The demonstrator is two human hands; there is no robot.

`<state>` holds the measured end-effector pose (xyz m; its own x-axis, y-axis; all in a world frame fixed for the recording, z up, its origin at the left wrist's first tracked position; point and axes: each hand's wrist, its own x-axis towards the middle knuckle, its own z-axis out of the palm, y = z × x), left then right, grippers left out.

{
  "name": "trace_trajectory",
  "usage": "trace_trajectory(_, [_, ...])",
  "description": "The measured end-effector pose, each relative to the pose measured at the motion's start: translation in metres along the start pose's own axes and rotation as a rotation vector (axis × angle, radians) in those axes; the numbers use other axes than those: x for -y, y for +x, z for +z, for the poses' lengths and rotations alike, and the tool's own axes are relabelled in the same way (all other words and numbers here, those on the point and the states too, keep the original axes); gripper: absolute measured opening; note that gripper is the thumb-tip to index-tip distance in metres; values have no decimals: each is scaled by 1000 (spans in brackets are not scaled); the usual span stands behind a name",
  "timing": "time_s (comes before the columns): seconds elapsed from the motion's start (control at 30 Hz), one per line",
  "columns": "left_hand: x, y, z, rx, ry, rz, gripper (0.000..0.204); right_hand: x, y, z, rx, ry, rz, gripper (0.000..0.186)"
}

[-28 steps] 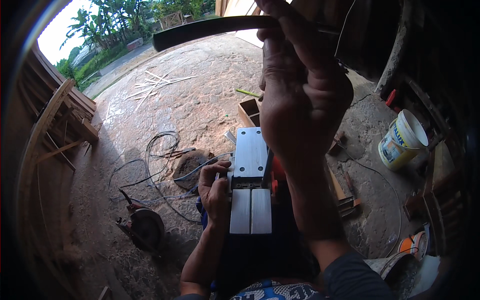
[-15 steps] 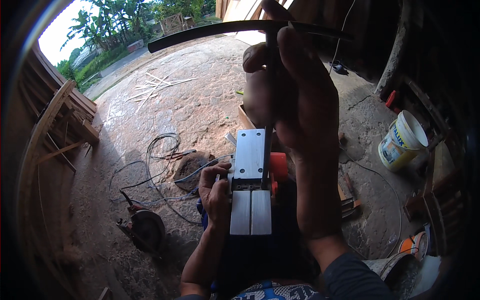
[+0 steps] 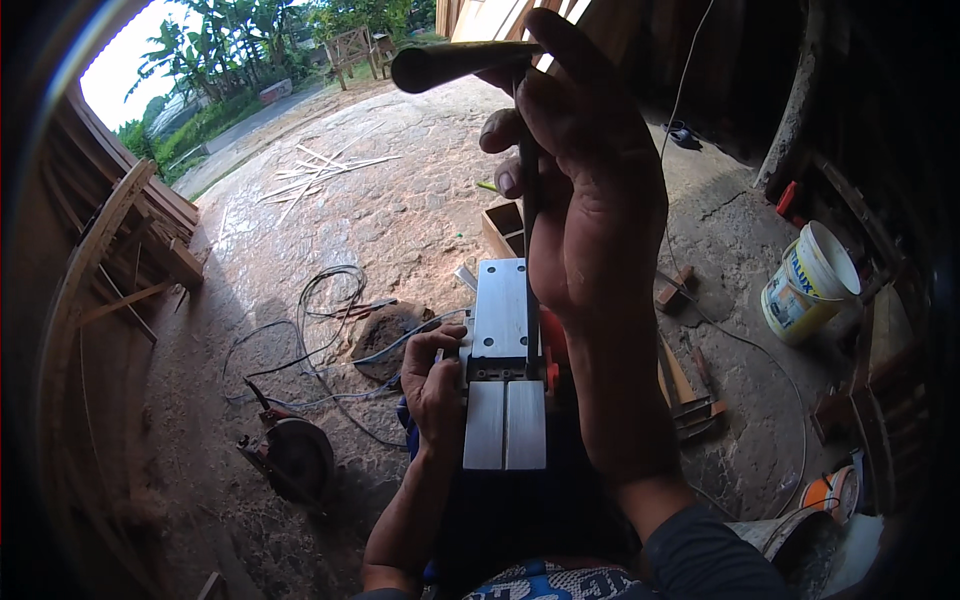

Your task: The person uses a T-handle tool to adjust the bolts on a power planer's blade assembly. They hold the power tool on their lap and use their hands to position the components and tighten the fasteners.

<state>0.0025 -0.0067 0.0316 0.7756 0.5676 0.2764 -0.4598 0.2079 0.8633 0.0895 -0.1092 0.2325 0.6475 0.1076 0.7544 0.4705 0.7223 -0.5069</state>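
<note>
An upturned electric planer (image 3: 500,305), with silver plates and a red part at its right side, rests over my lap. My left hand (image 3: 432,385) is closed on the planer's left side at its middle. My right hand (image 3: 590,220) is raised beside it, fingers curled round a dark metal T-handled wrench (image 3: 450,65). The wrench's shaft runs down along the right edge of the front plate to the cutter slot between the plates; its tip is hard to make out.
Around me on the rough floor are a circular saw (image 3: 290,455), tangled cables (image 3: 340,285), a wood block (image 3: 390,340), a wooden box (image 3: 505,230), thin strips (image 3: 320,175) and a white-and-yellow bucket (image 3: 805,285). Timber (image 3: 120,250) leans at the left; a road lies outside.
The wrench's crossbar has turned from side-on to pointing more toward me. My right hand has shifted and changed its finger hold round it. My left hand stays on the planer.
</note>
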Motion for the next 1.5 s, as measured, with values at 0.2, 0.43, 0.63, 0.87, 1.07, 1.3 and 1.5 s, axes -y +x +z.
trace_trajectory(0.2, [3,2,-5,14,27,14,24,8,12,-19,94,327,393,43])
trace_trajectory(0.43, [4,1,-2,9,-16,-5,24,7,13,-5,172,226,87,31])
trace_trajectory(0.63, [2,-1,-5,-1,4,-31,25,10,0,20,26,-563,-448,35])
trace_trajectory(0.87, [2,0,-2,5,11,9,25,8,13,-14,198,459,354,47])
trace_trajectory(1.07, [2,1,-3,5,4,10,25,5,14,-18,142,331,342,40])
trace_trajectory(1.3, [3,0,-2,8,-4,18,25,9,8,7,-102,10,95,40])
trace_trajectory(1.5, [2,0,-8,-10,26,-38,26,32,-10,24,-207,-4,96,32])
